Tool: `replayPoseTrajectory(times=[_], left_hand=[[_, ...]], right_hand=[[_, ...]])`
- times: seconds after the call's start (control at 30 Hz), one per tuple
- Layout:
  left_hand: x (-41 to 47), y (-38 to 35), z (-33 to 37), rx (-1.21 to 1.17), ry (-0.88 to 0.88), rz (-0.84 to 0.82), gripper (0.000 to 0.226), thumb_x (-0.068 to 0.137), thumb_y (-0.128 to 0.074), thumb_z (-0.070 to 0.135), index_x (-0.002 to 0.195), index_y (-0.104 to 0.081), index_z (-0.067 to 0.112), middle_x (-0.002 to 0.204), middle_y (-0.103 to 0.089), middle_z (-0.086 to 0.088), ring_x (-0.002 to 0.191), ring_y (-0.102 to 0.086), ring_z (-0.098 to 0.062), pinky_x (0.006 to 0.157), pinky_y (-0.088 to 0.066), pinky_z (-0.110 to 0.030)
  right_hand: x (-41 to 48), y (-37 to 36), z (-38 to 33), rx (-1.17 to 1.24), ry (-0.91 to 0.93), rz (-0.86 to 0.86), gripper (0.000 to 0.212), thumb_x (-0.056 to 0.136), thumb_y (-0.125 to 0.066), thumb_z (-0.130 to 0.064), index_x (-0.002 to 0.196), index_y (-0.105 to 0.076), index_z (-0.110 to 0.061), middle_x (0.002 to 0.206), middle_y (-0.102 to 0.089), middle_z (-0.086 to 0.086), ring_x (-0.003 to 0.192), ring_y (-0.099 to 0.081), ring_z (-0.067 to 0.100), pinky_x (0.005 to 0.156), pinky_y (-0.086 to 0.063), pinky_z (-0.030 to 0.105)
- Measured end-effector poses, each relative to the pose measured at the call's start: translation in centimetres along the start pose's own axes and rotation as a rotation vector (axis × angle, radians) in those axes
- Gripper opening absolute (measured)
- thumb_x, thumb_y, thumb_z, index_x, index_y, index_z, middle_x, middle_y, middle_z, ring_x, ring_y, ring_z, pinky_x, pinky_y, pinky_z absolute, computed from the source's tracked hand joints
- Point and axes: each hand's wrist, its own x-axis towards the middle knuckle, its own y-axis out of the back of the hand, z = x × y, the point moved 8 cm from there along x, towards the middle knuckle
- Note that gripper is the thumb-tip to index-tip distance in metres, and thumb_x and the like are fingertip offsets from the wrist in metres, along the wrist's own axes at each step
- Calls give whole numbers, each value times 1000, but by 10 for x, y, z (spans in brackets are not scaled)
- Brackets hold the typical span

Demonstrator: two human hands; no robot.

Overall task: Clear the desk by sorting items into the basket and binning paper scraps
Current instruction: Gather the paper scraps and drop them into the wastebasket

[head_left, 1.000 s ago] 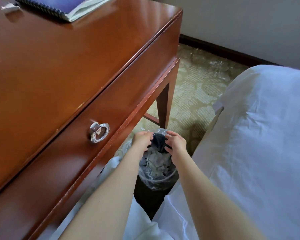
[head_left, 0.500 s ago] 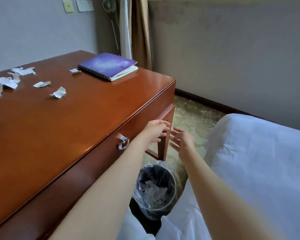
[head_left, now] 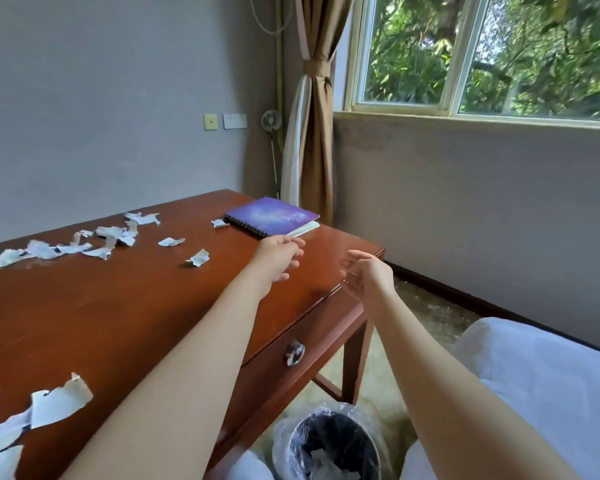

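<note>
Scraps [head_left: 113,235] of torn paper trail in a band leftward across the counter [head_left: 118,306], purple notebook [head_left: 274,214] flat at its far right corner, spiral edge towards me, lined bin [head_left: 329,429] on the floor below; I log left hand [head_left: 279,259] and right hand [head_left: 373,277] empty, fingers loosely curled.

Brown curtain [head_left: 321,140], tied at mid-height, hangs left of a white-framed window [head_left: 447,64]; foliage outside. Yellowish wall plate [head_left: 210,121] beside a white wall plate [head_left: 234,121]. White bedding [head_left: 551,375] at right, patterned carpet [head_left: 430,313] below.
</note>
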Motion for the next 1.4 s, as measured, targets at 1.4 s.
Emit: replayPoseTrajectory(times=[1.4], left_hand=[[125, 232, -60, 667, 74, 332, 47, 86, -64, 31, 128, -46, 20, 136, -44, -7, 126, -45, -23, 98, -42, -31]], right_hand=[[106, -314, 39, -1009, 485, -324, 18, 81, -58, -6, 98, -64, -5, 95, -64, 12, 92, -58, 31, 69, -42, 28]])
